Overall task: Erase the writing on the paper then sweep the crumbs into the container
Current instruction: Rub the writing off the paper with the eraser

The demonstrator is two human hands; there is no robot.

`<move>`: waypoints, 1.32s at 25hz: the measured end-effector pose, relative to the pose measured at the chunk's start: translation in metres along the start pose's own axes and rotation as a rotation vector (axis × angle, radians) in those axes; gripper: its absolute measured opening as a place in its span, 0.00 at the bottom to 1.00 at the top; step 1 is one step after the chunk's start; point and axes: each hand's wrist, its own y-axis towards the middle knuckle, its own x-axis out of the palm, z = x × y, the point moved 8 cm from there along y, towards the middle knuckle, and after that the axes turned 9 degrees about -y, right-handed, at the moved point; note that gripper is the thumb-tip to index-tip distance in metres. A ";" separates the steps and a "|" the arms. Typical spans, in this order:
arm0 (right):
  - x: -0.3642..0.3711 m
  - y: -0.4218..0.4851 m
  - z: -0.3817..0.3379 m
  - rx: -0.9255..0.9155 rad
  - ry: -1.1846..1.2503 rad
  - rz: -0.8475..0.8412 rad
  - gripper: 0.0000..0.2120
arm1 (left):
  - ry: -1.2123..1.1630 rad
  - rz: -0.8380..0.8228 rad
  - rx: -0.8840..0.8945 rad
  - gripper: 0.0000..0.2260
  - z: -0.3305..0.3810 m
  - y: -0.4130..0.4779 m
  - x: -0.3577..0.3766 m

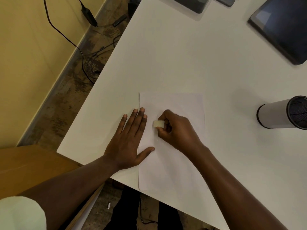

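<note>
— White table [182,55], fine; where's the paper [174,163]?
— At its near edge. My left hand [129,140] lies flat and spread on the left margin; my right hand [176,128] pinches the eraser [158,124] onto the sheet. The container [280,112] lies sideways, well apart on the right.
— Risks?
— If my palm slips, rubbing may crumple it. Writing and crumbs are too faint to see

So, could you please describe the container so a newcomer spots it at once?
Start at the white table. Right of the paper sits the container: a white cylinder with a dark rim, unlike the flat dark devices further back.
</note>
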 end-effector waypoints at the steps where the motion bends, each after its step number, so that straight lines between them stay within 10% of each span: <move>1: -0.006 0.006 0.004 0.013 -0.013 0.036 0.08 | 0.003 -0.001 0.001 0.45 0.000 0.000 0.000; 29: -0.019 0.031 0.009 -0.078 -0.073 -0.057 0.09 | 0.040 -0.002 -0.004 0.45 0.000 0.000 0.001; 33: -0.007 0.017 0.004 -0.207 -0.083 -0.319 0.10 | 0.038 -0.005 0.001 0.45 0.002 0.000 0.000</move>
